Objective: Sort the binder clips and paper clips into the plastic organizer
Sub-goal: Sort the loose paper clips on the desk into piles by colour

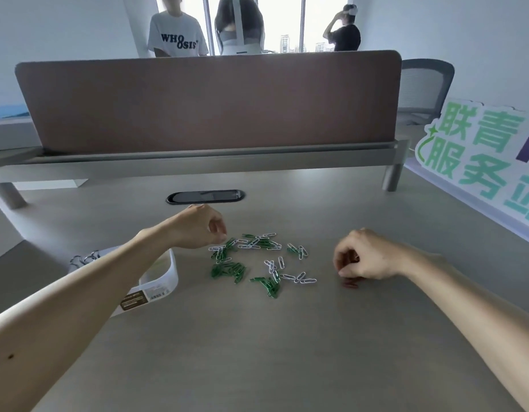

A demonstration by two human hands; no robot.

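While loose, paper clips (257,260) between hands (197,230) (367,257)

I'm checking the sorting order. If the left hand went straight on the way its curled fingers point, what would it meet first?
Probably the mixed green and white paper clips at the pile's left edge, just beyond the fingertips of the left hand; how high it hovers is unclear.

Office, desk (257,337), partition screen (209,105), mesh chair (420,84)

Head view, down over desk (257,337)
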